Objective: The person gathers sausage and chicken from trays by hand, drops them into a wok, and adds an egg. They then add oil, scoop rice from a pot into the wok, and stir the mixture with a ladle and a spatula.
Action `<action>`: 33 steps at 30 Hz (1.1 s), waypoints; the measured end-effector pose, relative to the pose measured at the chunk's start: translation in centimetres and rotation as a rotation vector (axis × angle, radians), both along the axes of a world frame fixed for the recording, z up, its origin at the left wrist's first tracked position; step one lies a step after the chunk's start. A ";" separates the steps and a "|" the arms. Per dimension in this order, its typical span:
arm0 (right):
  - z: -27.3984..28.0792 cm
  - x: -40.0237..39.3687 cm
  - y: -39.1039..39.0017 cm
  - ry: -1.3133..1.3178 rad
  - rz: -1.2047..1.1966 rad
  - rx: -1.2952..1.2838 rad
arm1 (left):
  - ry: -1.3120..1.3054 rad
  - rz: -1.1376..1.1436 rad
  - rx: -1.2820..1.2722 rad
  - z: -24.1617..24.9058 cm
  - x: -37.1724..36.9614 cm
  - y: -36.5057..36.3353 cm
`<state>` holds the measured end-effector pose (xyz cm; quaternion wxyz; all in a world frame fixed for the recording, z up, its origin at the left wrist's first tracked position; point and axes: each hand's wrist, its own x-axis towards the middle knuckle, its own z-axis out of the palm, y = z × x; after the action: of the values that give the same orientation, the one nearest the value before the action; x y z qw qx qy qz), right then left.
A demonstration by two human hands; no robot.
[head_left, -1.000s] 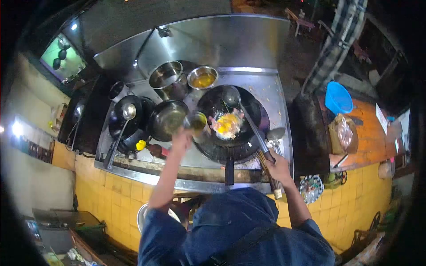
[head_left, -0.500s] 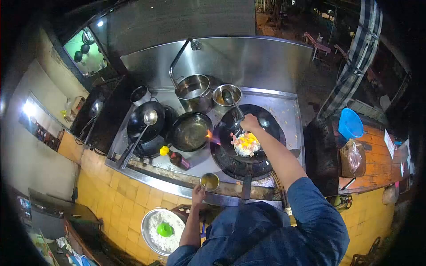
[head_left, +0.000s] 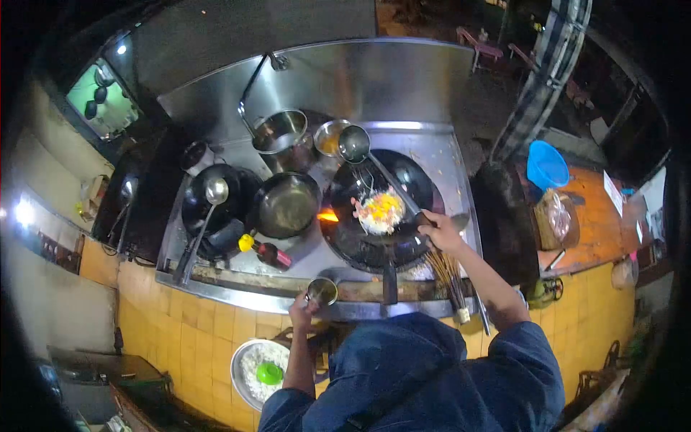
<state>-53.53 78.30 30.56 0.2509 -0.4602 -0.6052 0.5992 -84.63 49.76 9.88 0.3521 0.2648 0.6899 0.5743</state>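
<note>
My right hand (head_left: 440,230) grips the end of a long-handled ladle (head_left: 392,178). The ladle's round bowl hangs past the wok's far edge, beside a small steel pot (head_left: 330,138). Under the handle, a black wok (head_left: 414,173) holds white rice with yellow egg and pink pieces (head_left: 379,212). In my left hand (head_left: 302,313) is a small metal cup (head_left: 322,291), held over the stove's front edge; what is inside is hard to make out. A bowl of white rice (head_left: 248,356) with a green cup (head_left: 269,373) in it stands below my left forearm.
An orange flame (head_left: 327,215) shows between the wok and a second pan (head_left: 288,205). A bottle with a yellow cap (head_left: 247,243) stands near the front. Behind are a tall pot (head_left: 284,147) and a tap (head_left: 248,90). A bamboo brush (head_left: 450,288) lies at right.
My right hand has drawn back toward me and right, with the ladle's bowl lifted from over the small pot. My left hand still holds the cup. The whole view has shifted slightly.
</note>
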 end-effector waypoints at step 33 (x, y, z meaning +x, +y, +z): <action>10.0 1.0 -4.6 -1.230 0.563 0.858 | 0.565 0.023 -0.036 10.2 8.5 -3.7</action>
<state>-52.48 73.72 40.58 -0.1333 -0.4013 -0.9062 -0.0059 -76.12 46.04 20.04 0.1439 0.4000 0.7738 0.4696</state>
